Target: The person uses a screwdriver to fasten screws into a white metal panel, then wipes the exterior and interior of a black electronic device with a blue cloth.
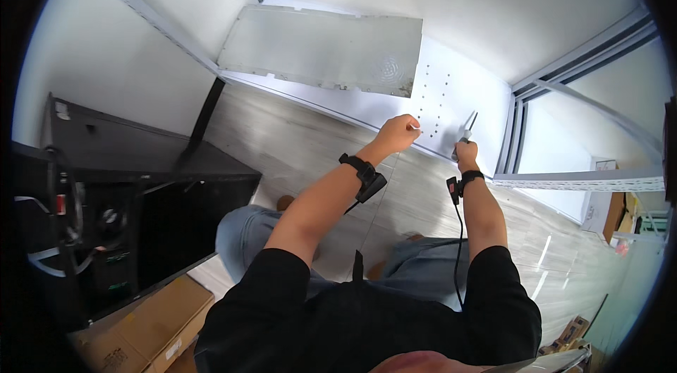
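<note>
Fingers of the left hand point(397, 133) are drawn together in a pinch on a small pale object, too small to identify, held at the white perforated panel point(451, 108). Fingers of the right hand point(466, 154) are wrapped closed around the grey handle of a pair of pliers point(467, 130), whose two slim tips point upward and stand slightly parted against the same panel.

Both forearms are extended forward and upward from the lower edge of the view, the left one angled to the right, the right one nearly vertical. A black band with a small device is worn on each wrist; a thin black cable hangs from the right wrist along the forearm.

The white panel is seen leaning against the wall at the far edge of the wood-patterned floor point(296, 140), with rows of small holes just right of the left hand. A grey metal sheet point(324, 49) with a ragged lower edge is set above and left of the panel, near its upper left part. A black cabinet point(134, 182) stands well apart at the left, and cardboard boxes point(141, 331) lie at the lower left corner. Bare floor is open between the cabinet and the hands. White frame rails point(585, 179) close the right side.
</note>
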### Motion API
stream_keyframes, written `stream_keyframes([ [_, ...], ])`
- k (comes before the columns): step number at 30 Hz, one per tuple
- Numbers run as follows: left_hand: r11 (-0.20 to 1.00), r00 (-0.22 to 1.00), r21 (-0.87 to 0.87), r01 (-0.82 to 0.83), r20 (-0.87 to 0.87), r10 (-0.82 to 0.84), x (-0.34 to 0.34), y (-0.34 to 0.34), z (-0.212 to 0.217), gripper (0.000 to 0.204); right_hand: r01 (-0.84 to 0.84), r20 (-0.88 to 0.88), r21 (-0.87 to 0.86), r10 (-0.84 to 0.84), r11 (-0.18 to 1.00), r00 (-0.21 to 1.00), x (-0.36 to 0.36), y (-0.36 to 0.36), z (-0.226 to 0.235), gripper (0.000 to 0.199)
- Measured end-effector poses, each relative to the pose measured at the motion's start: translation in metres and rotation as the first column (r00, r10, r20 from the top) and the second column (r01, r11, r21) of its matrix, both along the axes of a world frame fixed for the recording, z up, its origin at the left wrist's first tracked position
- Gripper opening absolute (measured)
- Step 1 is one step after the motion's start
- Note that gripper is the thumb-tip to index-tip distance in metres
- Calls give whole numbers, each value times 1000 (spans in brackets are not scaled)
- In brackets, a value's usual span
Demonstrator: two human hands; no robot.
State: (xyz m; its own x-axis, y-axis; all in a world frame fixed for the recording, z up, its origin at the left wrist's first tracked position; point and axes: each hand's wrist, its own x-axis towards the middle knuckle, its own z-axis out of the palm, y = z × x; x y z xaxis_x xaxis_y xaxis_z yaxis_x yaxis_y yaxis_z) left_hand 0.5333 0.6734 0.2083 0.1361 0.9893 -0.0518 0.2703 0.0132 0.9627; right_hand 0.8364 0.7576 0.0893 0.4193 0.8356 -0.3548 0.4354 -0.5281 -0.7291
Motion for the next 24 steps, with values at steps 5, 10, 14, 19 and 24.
stream_keyframes([
  [5,994,996,-68,-87,5,87,-40,-54,76,26,-23,-280,-80,-1,997,960,-68,-63,124,14],
  [10,981,988,-128,-143,40,149,-67,-119,195,23,-216,-495,-204,90,955,864,-118,-141,320,26],
  [14,983,982,-185,-15,184,50,-76,-156,305,23,-474,-602,-93,330,876,727,-114,-186,472,40],
  [19,927,974,-321,196,177,-144,-59,-185,487,27,-596,-674,216,560,773,482,-79,-228,656,48],
  [24,938,949,-262,227,275,-152,2,-161,586,42,-470,-559,462,659,752,504,-41,-231,755,50],
])
